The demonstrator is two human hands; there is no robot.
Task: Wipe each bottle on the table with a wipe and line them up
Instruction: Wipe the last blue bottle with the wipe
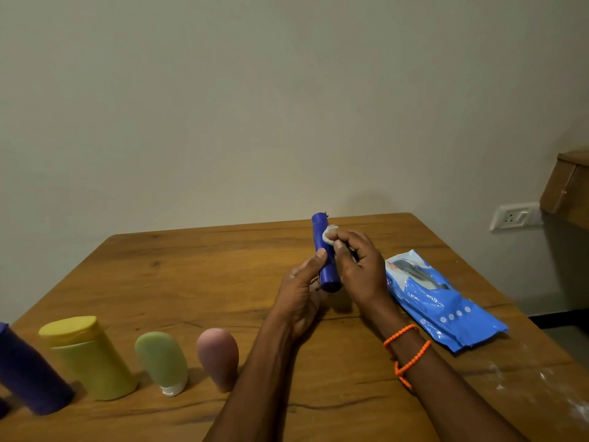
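Left of the hands, lined up along the table (197, 250): purple bottle (30, 374), yellow bottle (90, 358), green tube (162, 362), pink tube (219, 357). Left hand (298, 301) gripped the blue bottle (325, 253), raised over mid-table. Right hand (358, 266) pinched a balled white wipe (330, 235) against its upper side. Blue wipe pack (439, 298) lay flat just right of the right hand.

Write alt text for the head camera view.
A left hand holds a slim blue bottle above a wooden table while the right hand rubs a white wipe on it. Four bottles stand in a row at left; a blue wipes pack lies at right.
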